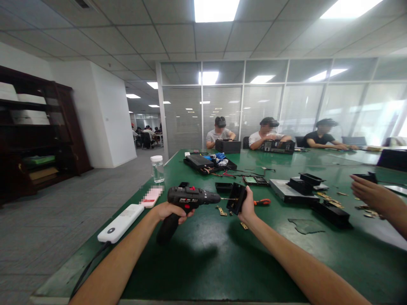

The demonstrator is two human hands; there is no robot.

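Drill (190, 198) level, crosswise, bit (229, 199) rightward.

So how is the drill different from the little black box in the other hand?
The drill is bigger; the black box is smaller.
The drill has a chunky handle and a thin bit sticking out front; the black box is hollow, with no handle showing.
The left hand grips the drill, while the right hand holds the black box.
Both are mostly black.
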